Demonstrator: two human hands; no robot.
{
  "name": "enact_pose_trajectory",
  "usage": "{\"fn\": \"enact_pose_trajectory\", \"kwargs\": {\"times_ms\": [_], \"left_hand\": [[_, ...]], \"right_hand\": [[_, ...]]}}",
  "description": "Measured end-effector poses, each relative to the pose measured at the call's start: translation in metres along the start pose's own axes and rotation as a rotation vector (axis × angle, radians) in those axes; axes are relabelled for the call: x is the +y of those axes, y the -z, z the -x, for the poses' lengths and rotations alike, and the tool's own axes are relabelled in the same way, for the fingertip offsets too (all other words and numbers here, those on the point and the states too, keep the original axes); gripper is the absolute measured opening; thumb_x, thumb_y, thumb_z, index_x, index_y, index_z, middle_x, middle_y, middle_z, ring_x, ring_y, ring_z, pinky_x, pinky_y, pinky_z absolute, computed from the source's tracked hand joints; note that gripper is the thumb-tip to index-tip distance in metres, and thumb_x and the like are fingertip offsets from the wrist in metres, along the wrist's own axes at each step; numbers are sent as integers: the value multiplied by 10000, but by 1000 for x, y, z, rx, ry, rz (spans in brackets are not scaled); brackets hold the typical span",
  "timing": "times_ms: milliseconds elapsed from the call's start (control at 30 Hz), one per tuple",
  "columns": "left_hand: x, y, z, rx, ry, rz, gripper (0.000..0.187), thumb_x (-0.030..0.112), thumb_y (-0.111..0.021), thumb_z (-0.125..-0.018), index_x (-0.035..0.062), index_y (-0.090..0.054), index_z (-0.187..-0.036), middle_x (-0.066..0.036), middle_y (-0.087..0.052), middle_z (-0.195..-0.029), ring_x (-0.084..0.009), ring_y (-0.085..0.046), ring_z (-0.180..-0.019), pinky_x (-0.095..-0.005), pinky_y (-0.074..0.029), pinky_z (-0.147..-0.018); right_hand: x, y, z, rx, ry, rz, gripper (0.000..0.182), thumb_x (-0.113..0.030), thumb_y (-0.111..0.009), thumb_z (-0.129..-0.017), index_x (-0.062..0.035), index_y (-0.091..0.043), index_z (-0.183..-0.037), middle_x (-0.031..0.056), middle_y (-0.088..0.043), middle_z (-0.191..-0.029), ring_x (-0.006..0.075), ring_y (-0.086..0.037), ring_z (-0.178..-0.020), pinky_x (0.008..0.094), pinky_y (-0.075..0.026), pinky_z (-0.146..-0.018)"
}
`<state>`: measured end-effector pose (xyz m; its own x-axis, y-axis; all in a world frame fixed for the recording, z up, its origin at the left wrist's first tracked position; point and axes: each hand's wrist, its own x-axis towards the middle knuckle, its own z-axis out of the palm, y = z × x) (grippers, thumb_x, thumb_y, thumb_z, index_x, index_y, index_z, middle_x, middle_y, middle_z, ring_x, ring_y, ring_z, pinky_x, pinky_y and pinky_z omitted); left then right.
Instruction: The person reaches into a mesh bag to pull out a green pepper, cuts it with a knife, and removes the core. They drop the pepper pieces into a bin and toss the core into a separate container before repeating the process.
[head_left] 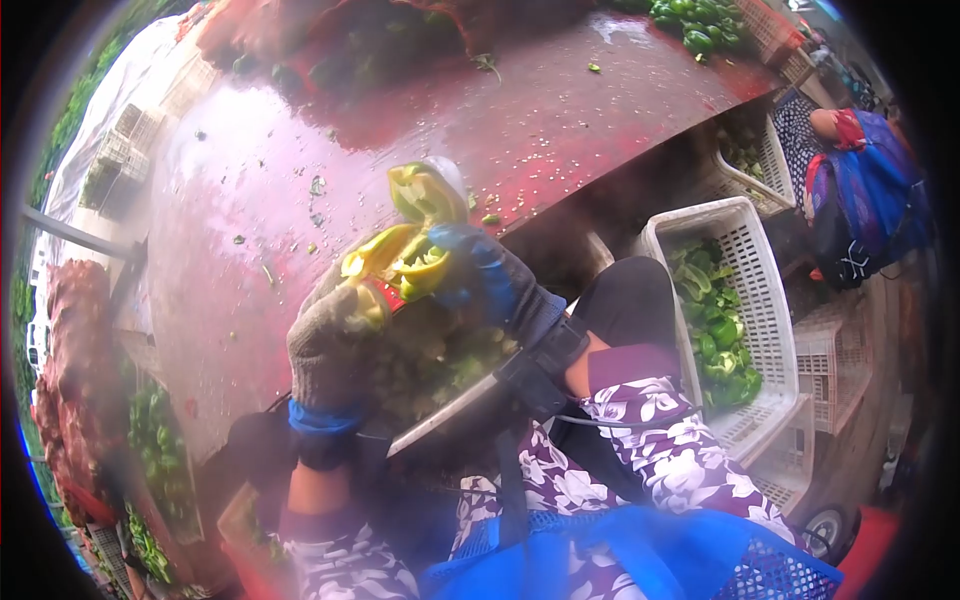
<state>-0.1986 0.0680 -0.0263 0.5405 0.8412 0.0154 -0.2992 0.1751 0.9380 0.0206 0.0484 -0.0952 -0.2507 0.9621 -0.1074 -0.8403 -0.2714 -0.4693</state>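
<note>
Head view: split pepper (425, 275) grasped between gloved left hand (325, 345) and right hand (485, 275).
Opening is judged under way; support of loose flaps is called for next. Container (455, 409) is seen below, table (240, 200) beyond.

Bright daylight glares off the tabletop (330, 180); haze blurs the fisheye view's darkened edges.

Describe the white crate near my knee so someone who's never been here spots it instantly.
Start at the broad reddish work surface, then go to your dark right knee. Immediately right of it stands an open white plastic crate with slotted walls. Unlike the neighbouring crates, it's right beside the knee, with bright green pepper pieces inside.
</note>
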Motion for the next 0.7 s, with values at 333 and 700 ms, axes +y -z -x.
{"fn": "enact_pose_trajectory", "kwargs": {"times_ms": [333,700], "left_hand": [[-13,-36,-6,52,181,-64,474,150,-501,-1018,17,-463,-1471,-131,-620,-1309,-217,-613,-1205,-383,-515,-1037],[-58,-9,-16,387,-33,-562,374,11,-562,-978,35,-609,-1348,-55,-706,-1182,-153,-684,-1048,-297,-561,-882]], "right_hand": [[13,5,-2,116,180,366,290,-173,-724,-938,-38,-640,-1181,62,-688,-897,105,-615,-595,253,-480,-475],[23,-9,5,269,916,1886,628,-328,-741,-916,12,-547,-1407,173,-679,-1266,285,-718,-1039,349,-579,-866]]}}
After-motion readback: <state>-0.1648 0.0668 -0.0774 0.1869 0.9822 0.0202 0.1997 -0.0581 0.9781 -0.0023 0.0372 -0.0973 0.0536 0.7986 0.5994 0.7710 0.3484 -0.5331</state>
